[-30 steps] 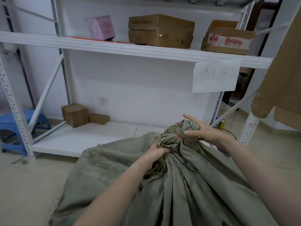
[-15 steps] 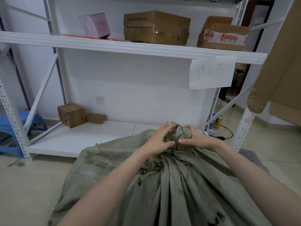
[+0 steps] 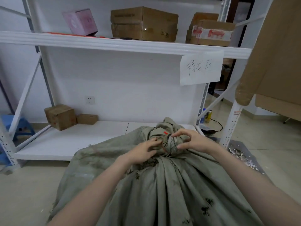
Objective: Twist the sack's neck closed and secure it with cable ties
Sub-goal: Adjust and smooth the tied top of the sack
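A large grey-green woven sack (image 3: 162, 190) lies on the floor in front of me, its fabric gathered into a twisted neck (image 3: 169, 144) with the bunched top (image 3: 166, 126) sticking up behind. A thin dark band (image 3: 169, 138), seemingly a cable tie, circles the neck, and a small red mark (image 3: 165, 132) shows just above it. My left hand (image 3: 145, 150) presses its fingers against the neck's left side. My right hand (image 3: 193, 141) curves forefinger and thumb around the neck's right side, the fingertip touching the band. Whether the tie is fastened is hidden.
A white metal shelving rack (image 3: 123, 44) stands right behind the sack, with cardboard boxes (image 3: 143, 23) above and small boxes (image 3: 60, 116) on the low shelf. A blue stool (image 3: 9, 126) stands left. Cardboard sheets (image 3: 275, 51) lean at right, a cable (image 3: 216, 123) on the floor.
The bunched top has been let go and stands free. My right hand has come down from it to the neck, and my left hand has shifted to the neck's left side.
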